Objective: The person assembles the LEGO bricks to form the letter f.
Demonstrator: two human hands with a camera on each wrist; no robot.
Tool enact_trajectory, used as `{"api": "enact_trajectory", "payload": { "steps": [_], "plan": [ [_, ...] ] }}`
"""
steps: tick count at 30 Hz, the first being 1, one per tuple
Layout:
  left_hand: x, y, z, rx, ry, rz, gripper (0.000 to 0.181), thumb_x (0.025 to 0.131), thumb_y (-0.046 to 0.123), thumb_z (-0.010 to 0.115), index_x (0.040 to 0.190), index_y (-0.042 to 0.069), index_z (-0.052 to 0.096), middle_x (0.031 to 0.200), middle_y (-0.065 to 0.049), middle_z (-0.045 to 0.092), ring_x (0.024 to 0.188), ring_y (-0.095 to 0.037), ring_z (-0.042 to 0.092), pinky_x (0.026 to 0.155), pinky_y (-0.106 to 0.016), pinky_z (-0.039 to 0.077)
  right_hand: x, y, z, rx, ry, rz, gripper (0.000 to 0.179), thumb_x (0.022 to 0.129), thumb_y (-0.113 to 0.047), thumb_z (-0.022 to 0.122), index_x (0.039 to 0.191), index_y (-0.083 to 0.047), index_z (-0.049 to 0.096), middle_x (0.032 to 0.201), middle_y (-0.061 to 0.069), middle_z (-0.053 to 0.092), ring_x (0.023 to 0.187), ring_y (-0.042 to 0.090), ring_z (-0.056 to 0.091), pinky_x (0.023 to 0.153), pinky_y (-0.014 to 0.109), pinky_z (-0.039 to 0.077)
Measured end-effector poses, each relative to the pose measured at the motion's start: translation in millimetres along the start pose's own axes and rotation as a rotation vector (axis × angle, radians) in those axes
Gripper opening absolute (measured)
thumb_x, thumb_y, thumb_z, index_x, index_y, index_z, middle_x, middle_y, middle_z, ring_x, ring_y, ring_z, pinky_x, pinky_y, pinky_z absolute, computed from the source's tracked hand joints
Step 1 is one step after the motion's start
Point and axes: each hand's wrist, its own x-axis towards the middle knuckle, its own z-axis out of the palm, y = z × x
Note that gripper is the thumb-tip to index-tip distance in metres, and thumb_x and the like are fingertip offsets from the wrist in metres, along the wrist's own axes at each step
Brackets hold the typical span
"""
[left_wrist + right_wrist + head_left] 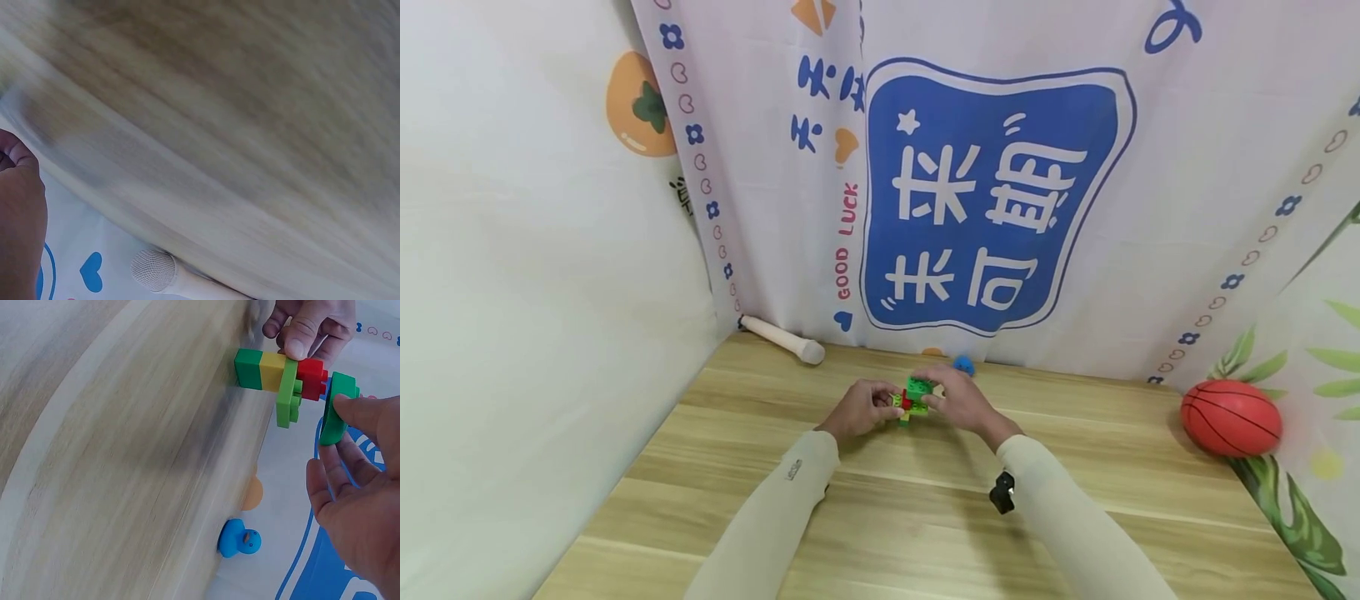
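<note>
A stack of toy building blocks stands upright on the table, with a green block [248, 369] at the bottom. Above that come a yellow block [271, 371], a wider light green block [287, 394] and a red block [310, 379]. My left hand [859, 410] holds the stack from the left, its thumb against the light green block. Between thumb and fingers my right hand [362, 487] pinches a curved green block [338, 407], just above the red block's studs with a small gap. Only part of the left hand shows in the left wrist view.
A white microphone [782, 339] lies at the table's back left. Behind the right hand sits a blue rubber duck [236, 539] near the back edge. A red toy basketball [1231, 418] rests at the right. Printed curtains rise behind the wooden table [910, 533].
</note>
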Motion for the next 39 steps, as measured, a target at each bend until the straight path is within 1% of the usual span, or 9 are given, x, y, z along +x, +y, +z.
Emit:
{"api": "enact_trajectory", "payload": {
  "steps": [4, 10, 18, 25, 29, 34, 39],
  "plan": [
    [-0.1, 0.5, 0.1, -0.009, -0.002, -0.012, 0.026, 0.095, 0.010, 0.083, 0.120, 0.001, 0.078, 0.094, -0.008, 0.073, 0.083, -0.012, 0.061, 0.070, -0.019, 0.052, -0.1, -0.8, 0.1, -0.008, -0.007, 0.011, 0.040, 0.101, -0.005, 0.072, 0.142, -0.003, 0.068, 0.144, 0.018, 0.067, 0.120, 0.035, 0.069, 0.097, 0.054, 0.058],
    [0.7, 1.2, 0.0, -0.014, -0.006, -0.024, 0.026, 0.095, 0.011, 0.083, 0.119, 0.002, 0.078, 0.094, -0.008, 0.073, 0.083, -0.013, 0.061, 0.069, -0.019, 0.052, 3.0, -3.8, -0.2, -0.012, -0.025, 0.024, 0.040, 0.101, -0.004, 0.073, 0.141, -0.006, 0.069, 0.146, 0.016, 0.067, 0.127, 0.036, 0.068, 0.101, 0.057, 0.058],
    [0.7, 2.5, -0.2, -0.023, -0.010, -0.037, 0.028, 0.095, 0.008, 0.082, 0.121, 0.000, 0.077, 0.096, -0.009, 0.073, 0.083, -0.012, 0.062, 0.069, -0.019, 0.052, 5.1, -4.5, 0.8, -0.046, -0.039, -0.035, 0.040, 0.098, 0.001, 0.075, 0.137, -0.004, 0.072, 0.138, 0.017, 0.072, 0.130, 0.038, 0.065, 0.098, 0.057, 0.059],
    [-0.7, 4.1, -1.1, -0.023, -0.015, -0.031, 0.028, 0.095, 0.008, 0.082, 0.121, -0.001, 0.077, 0.096, -0.010, 0.073, 0.084, -0.013, 0.061, 0.069, -0.020, 0.052, 4.8, -6.9, 1.6, -0.053, -0.041, -0.013, 0.041, 0.097, 0.001, 0.076, 0.137, -0.005, 0.073, 0.136, 0.016, 0.072, 0.129, 0.036, 0.066, 0.101, 0.055, 0.059],
    [-1.1, 4.8, -0.2, -0.022, -0.019, -0.034, 0.028, 0.095, 0.008, 0.082, 0.122, -0.001, 0.077, 0.096, -0.009, 0.073, 0.084, -0.013, 0.062, 0.069, -0.020, 0.053, 4.8, -7.6, 2.5, -0.067, -0.033, -0.009, 0.041, 0.096, 0.002, 0.076, 0.136, -0.003, 0.072, 0.133, 0.016, 0.072, 0.126, 0.035, 0.067, 0.103, 0.054, 0.058],
    [-1.3, 3.6, 0.8, -0.030, -0.011, -0.043, 0.028, 0.095, 0.008, 0.082, 0.122, 0.000, 0.077, 0.096, -0.009, 0.073, 0.085, -0.015, 0.062, 0.068, -0.019, 0.053, 4.2, -10.1, 3.6, -0.076, -0.023, -0.010, 0.041, 0.095, 0.004, 0.076, 0.135, -0.001, 0.073, 0.131, 0.017, 0.073, 0.125, 0.036, 0.067, 0.105, 0.053, 0.057],
    [-1.9, 3.6, 1.0, -0.010, 0.000, -0.035, 0.028, 0.095, 0.008, 0.082, 0.121, 0.000, 0.077, 0.096, -0.010, 0.073, 0.085, -0.016, 0.063, 0.069, -0.020, 0.053, 2.6, -10.2, 4.6, -0.100, -0.023, 0.006, 0.042, 0.096, 0.001, 0.076, 0.138, 0.000, 0.071, 0.131, 0.017, 0.072, 0.124, 0.035, 0.066, 0.106, 0.051, 0.056]
  ]
}}
